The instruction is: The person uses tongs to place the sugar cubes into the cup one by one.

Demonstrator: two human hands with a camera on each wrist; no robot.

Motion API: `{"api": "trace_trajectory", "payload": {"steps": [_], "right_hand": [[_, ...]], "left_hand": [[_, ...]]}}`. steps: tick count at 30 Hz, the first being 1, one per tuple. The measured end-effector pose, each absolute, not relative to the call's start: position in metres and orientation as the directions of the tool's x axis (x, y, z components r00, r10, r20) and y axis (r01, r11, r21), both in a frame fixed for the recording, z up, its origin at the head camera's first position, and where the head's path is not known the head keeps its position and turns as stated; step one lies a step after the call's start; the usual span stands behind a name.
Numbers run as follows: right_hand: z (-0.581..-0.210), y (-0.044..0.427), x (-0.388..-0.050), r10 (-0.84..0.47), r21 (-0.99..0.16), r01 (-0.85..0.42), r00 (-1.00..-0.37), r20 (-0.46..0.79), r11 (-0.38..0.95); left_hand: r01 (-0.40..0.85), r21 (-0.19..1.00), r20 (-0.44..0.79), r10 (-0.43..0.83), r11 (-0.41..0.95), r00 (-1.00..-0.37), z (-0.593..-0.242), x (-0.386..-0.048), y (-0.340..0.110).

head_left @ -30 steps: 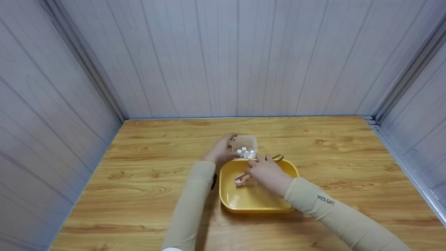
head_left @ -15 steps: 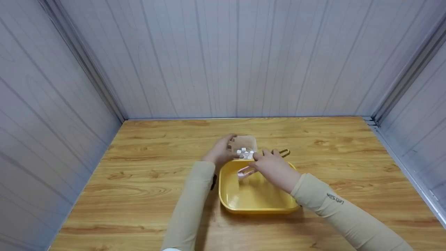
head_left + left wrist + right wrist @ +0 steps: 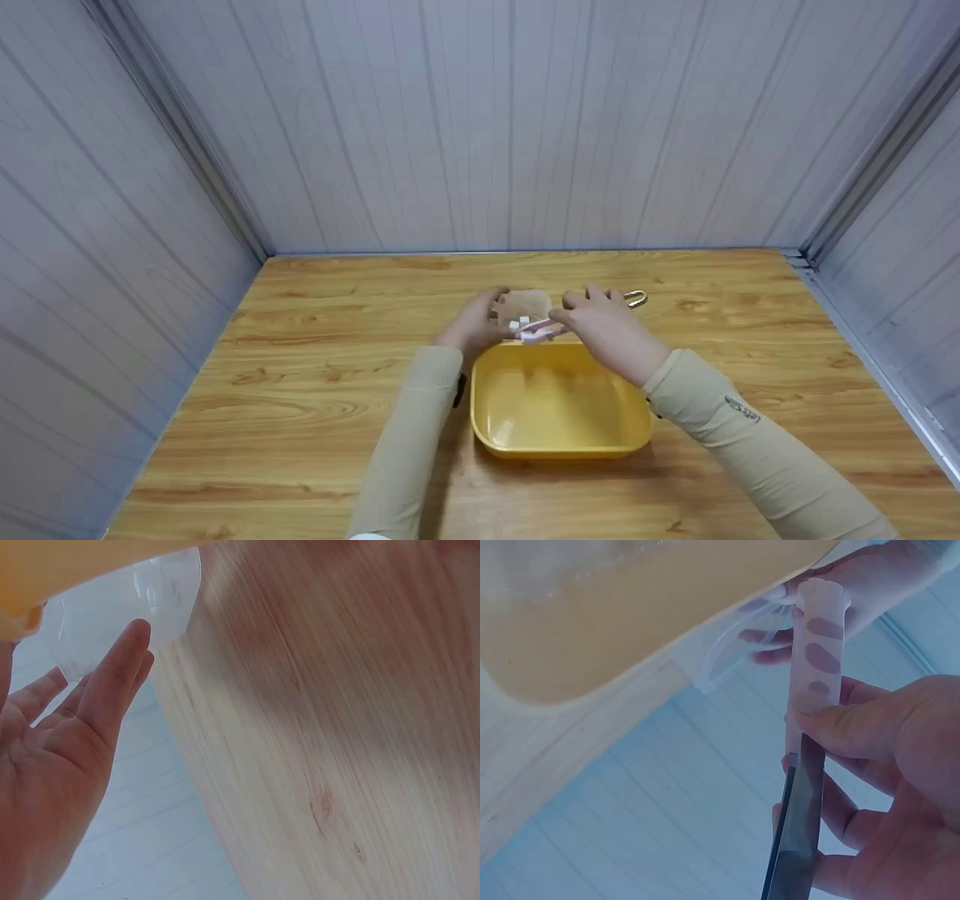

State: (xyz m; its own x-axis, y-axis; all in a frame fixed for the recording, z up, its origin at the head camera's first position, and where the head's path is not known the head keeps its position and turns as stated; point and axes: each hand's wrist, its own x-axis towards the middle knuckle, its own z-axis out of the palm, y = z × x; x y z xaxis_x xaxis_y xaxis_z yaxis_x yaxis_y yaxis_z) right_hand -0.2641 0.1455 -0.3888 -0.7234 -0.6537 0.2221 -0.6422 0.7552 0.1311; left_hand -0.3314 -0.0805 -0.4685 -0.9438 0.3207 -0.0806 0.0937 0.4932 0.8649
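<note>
My left hand [image 3: 474,324] holds a small clear plastic container [image 3: 528,301] at its left side, behind the yellow basin. Several white cubes [image 3: 523,321] lie in the container's near part. My right hand [image 3: 609,331] grips a pair of tongs [image 3: 817,652] between thumb and fingers; they have pink slotted tips and a metal handle. In the head view the tips are over the near part of the container and hide some cubes. Whether they pinch a cube cannot be made out. The left wrist view catches the container [image 3: 97,626] against the left fingers [image 3: 120,667].
A yellow basin [image 3: 562,452] stands on the wood-grain table [image 3: 315,405] just in front of the container. Pale panel walls [image 3: 480,135] enclose the table at the back and both sides.
The right hand has lifted the tongs out of the basin and moved them back and slightly right, to the container. The left hand and container have stayed in place.
</note>
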Motion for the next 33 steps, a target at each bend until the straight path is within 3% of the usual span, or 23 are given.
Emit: {"api": "trace_trajectory", "payload": {"steps": [20,33], "right_hand": [[-0.396,0.150,-0.291,-0.520,0.035,-0.522,-0.838,0.164,0.852],[-0.409,0.153,-0.297,-0.510,0.095,-0.501,-0.845,0.161,0.860]], "left_hand": [[0.102,0.854,-0.079,0.321,0.510,-0.944,-0.471,-0.332,-0.080],[0.128,0.843,-0.062,0.330,0.523,-0.942,-0.468,-0.333,-0.081]]}}
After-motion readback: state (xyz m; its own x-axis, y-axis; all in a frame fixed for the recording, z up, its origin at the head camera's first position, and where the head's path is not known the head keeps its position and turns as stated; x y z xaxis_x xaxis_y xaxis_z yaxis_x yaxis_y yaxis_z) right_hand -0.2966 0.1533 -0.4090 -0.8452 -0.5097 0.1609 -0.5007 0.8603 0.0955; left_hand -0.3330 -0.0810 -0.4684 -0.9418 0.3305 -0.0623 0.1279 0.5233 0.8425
